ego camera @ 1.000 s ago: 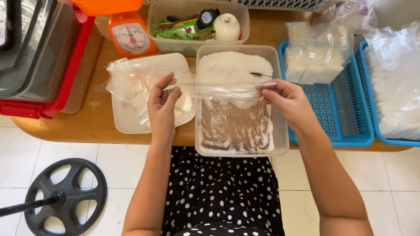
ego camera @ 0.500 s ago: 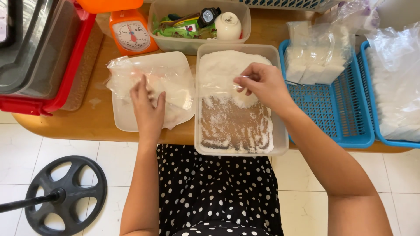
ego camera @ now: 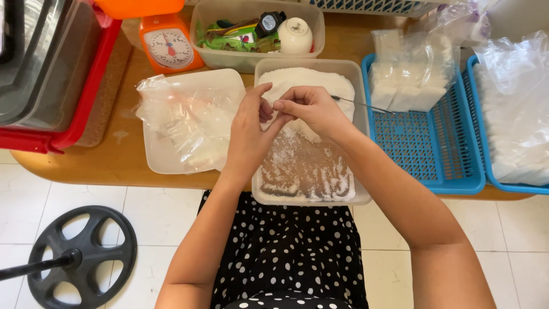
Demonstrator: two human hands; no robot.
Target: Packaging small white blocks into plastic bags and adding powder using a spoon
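Both hands meet over the clear plastic tub of white grains (ego camera: 309,171), which sits at the front edge of the wooden table (ego camera: 123,163). The left hand (ego camera: 250,134) stands up with its fingers curled in, tips touching the right hand (ego camera: 309,109). The right hand's fingers are pinched tight together; what they pinch is too small to see. A thin metal handle (ego camera: 366,105) sticks out behind them. A pile of clear plastic bags (ego camera: 183,117) lies just left of the tub.
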